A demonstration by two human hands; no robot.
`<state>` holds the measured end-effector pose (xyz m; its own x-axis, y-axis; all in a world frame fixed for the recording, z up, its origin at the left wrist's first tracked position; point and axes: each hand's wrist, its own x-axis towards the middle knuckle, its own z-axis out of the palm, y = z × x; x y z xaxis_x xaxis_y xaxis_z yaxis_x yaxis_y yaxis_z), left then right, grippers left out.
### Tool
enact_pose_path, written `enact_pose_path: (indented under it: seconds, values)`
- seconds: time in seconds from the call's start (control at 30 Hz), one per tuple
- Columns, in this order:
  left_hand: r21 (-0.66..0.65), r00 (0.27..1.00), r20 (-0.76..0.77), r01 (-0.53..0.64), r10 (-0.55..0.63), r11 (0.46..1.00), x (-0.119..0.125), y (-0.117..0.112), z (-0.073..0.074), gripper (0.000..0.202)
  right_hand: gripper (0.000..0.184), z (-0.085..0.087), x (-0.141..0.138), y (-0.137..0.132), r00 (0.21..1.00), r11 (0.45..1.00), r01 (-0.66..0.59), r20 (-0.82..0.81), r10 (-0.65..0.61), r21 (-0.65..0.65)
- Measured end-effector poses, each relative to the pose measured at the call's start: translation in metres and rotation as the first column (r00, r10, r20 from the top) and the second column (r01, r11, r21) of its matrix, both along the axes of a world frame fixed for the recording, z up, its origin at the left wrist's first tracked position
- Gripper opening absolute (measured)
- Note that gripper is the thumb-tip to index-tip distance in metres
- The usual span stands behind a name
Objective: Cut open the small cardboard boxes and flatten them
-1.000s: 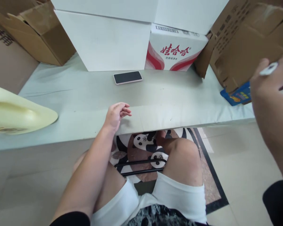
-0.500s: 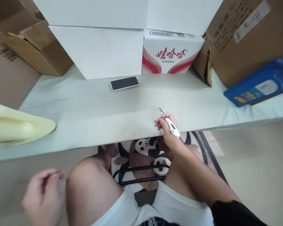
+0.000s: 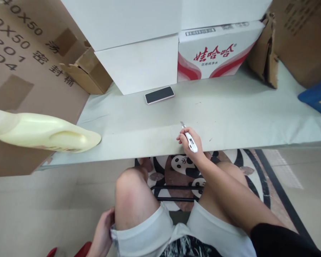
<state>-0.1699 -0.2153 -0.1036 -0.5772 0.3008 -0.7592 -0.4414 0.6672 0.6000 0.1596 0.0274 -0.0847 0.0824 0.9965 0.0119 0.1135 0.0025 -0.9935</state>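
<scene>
My right hand (image 3: 190, 144) rests at the front edge of the pale table (image 3: 230, 114), fingers closed round a small white utility knife (image 3: 188, 137) whose blade tip touches the table surface. My left hand (image 3: 103, 233) hangs low beside my left thigh, by the hem of my white shorts, close to a red object (image 3: 81, 248) at the bottom edge. Its fingers are hidden behind the leg. A phone (image 3: 159, 95) lies face up on the table, farther back.
White boxes (image 3: 139, 60) and a red-and-white printed carton (image 3: 216, 53) stand along the table's back. Brown cartons stand at left (image 3: 29, 75) and right (image 3: 305, 35). A cream plastic object (image 3: 45, 130) lies at the left edge, a blue pack (image 3: 317, 97) at the right. A panda-patterned rug lies underfoot.
My right hand came down from the upper right with the knife to the table's front edge. My left hand left the table and dropped beside my thigh. The view shifted left.
</scene>
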Motion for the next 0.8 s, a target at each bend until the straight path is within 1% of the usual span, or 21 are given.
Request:
enact_pose_path:
  seconds: [0.07, 0.13, 0.17, 0.2, 0.27, 0.33, 0.4, 0.47, 0.57, 0.67, 0.73, 0.8]
  values:
    - [0.049, 0.991, 0.105, 0.078, -0.082, 0.996, -0.004, 0.004, 0.015, 0.024, 0.015, -0.001, 0.003, 0.0, 1.0, 1.0, 0.019, -0.015, -0.019, -0.007]
    - [0.108, 0.977, 0.152, 0.137, -0.152, 0.985, -0.002, 0.013, 0.023, 0.029, 0.015, 0.0, 0.007, 0.001, 0.999, 0.999, 0.04, -0.032, -0.04, -0.01]
    - [0.105, 0.98, 0.136, 0.132, -0.146, 0.986, 0.002, 0.018, 0.022, 0.026, 0.015, 0.0, 0.008, 0.002, 0.998, 0.999, 0.051, -0.04, -0.051, -0.011]
    - [0.084, 0.987, 0.117, 0.103, -0.113, 0.991, 0.007, 0.022, 0.019, 0.023, 0.015, 0.0, 0.009, 0.003, 0.997, 0.998, 0.061, -0.046, -0.062, -0.011]
    - [0.017, 0.991, 0.109, 0.081, -0.082, 0.997, 0.018, 0.028, 0.008, 0.015, 0.014, 0.001, 0.011, 0.007, 0.995, 0.997, 0.077, -0.054, -0.078, -0.013]
    - [-0.038, 0.995, 0.084, 0.055, -0.051, 0.998, 0.026, 0.028, -0.005, 0.015, 0.013, 0.002, 0.013, 0.01, 0.994, 0.996, 0.085, -0.06, -0.086, -0.016]
    - [-0.064, 0.998, 0.054, 0.037, -0.034, 0.997, 0.029, 0.021, -0.012, 0.016, 0.012, 0.003, 0.015, 0.013, 0.994, 0.996, 0.089, -0.066, -0.09, -0.018]
    - [-0.066, 0.999, 0.033, 0.039, -0.037, 0.997, 0.026, 0.01, -0.013, 0.014, 0.012, 0.003, 0.017, 0.014, 0.993, 0.995, 0.094, -0.07, -0.095, -0.018]
    - [-0.038, 0.997, 0.019, 0.08, -0.08, 0.996, 0.021, -0.011, -0.006, 0.011, 0.013, 0.004, 0.018, 0.014, 0.992, 0.995, 0.102, -0.071, -0.104, -0.022]
    - [-0.003, 0.992, 0.003, 0.126, -0.126, 0.992, 0.017, -0.027, -0.001, 0.015, 0.013, 0.004, 0.019, 0.014, 0.992, 0.994, 0.103, -0.072, -0.105, -0.028]
    - [0.016, 0.991, -0.009, 0.133, -0.133, 0.991, 0.017, -0.027, -0.001, 0.017, 0.013, 0.004, 0.019, 0.014, 0.992, 0.994, 0.103, -0.069, -0.105, -0.03]
    - [0.035, 0.992, -0.021, 0.125, -0.124, 0.992, 0.018, -0.019, -0.005, 0.02, 0.013, 0.003, 0.019, 0.014, 0.992, 0.994, 0.107, -0.062, -0.108, -0.032]
